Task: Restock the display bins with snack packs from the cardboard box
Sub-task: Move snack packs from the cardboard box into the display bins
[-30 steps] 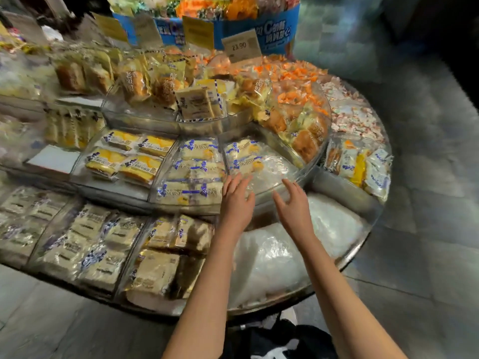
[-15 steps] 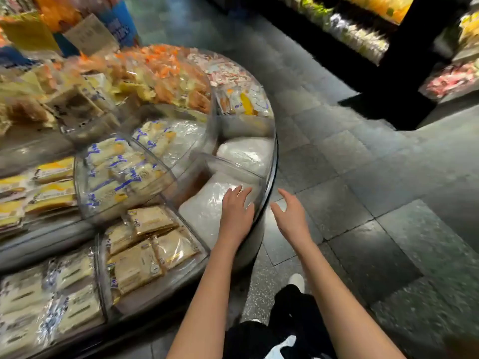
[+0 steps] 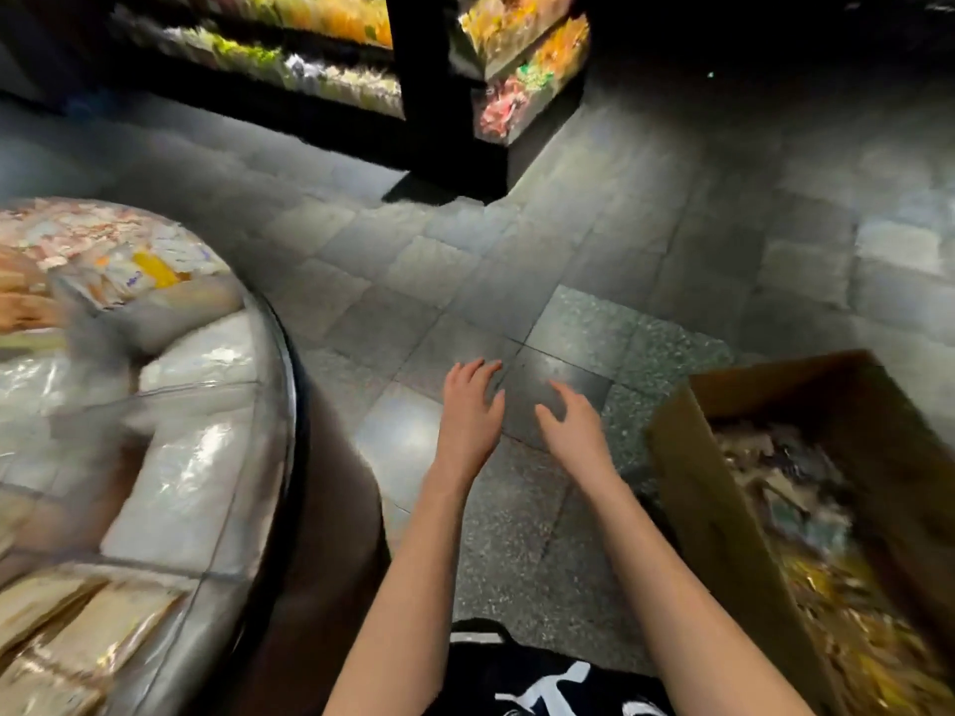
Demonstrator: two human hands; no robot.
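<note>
Grey tiled floor [image 3: 594,261] — lit shelves [image 3: 330,49] beyond

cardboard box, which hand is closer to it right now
Right. The right hand hangs over the floor tiles beside the cardboard box, not touching it. The left hand is farther off, between the right hand and the round display stand.

One left hand [image 3: 473,410] and one right hand [image 3: 571,431], two in all. One cardboard box [image 3: 723,509] just right of the right hand, snack packs [image 3: 827,571] inside too blurred to count. One round display stand [image 3: 289,405] left of the left hand, white packs [image 3: 191,478] there likewise uncountable; well beyond both hands, one long shelf unit [image 3: 310,59] and one corner shelf unit [image 3: 527,69], two in all.
</note>
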